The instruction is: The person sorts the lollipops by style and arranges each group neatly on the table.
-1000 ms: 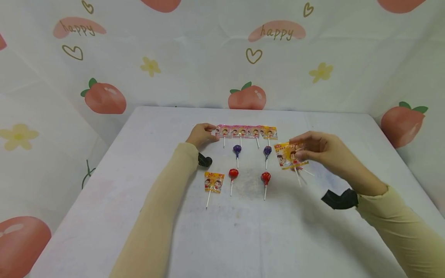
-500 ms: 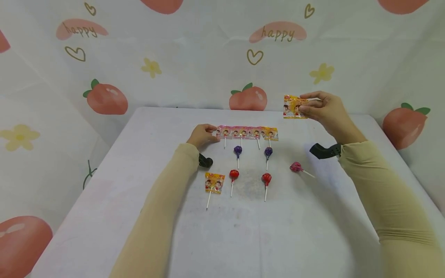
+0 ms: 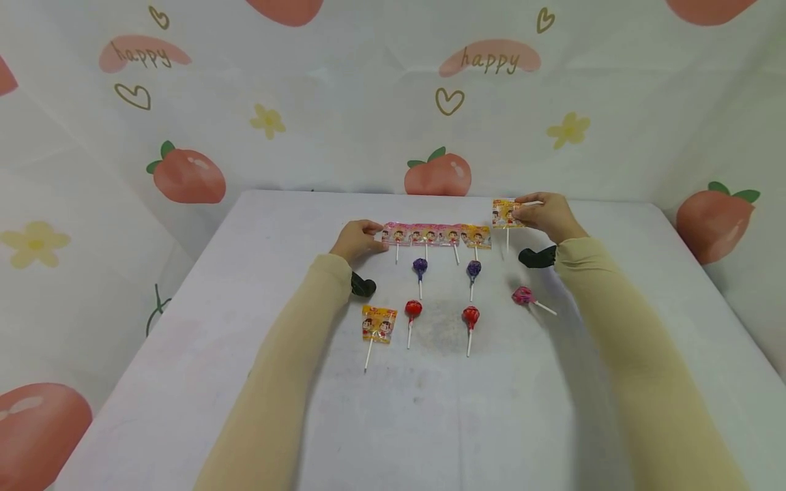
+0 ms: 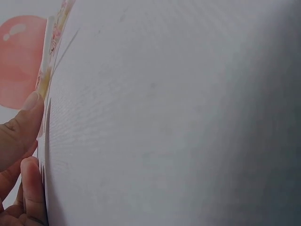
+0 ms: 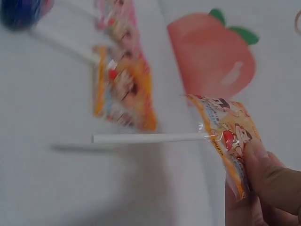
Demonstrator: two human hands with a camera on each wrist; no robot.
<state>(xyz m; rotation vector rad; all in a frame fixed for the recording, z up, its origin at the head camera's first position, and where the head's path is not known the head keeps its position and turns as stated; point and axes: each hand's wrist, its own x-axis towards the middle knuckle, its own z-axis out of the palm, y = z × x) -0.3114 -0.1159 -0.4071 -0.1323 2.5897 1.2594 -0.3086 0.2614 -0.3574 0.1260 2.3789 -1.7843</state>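
My right hand (image 3: 548, 217) pinches a yellow-wrapped lollipop (image 3: 505, 214) by its wrapper, at the right end of a row at the table's back. In the right wrist view this lollipop's white stick (image 5: 150, 138) points left, and its shadow lies beneath it. A yellow-wrapped lollipop (image 3: 475, 236) lies just left of it, following several pink-wrapped lollipops (image 3: 425, 234). At the row's left end, my left hand (image 3: 356, 240) holds the edge of the leftmost pink-wrapped lollipop (image 3: 396, 233) between thumb and fingers. In the left wrist view, the thumb (image 4: 21, 129) rests against that wrapper.
Two purple lollipops (image 3: 420, 266) lie before the row. Nearer are two red lollipops (image 3: 413, 310) and another yellow-wrapped lollipop (image 3: 379, 324). A pink lollipop (image 3: 524, 295) lies at the right. Behind the white table (image 3: 393, 423) hangs a patterned cloth (image 3: 356, 88).
My right hand has carried the yellow-wrapped lollipop from above the pink lollipop, up and back, then down and left to the row's right end. My left hand stays in place.
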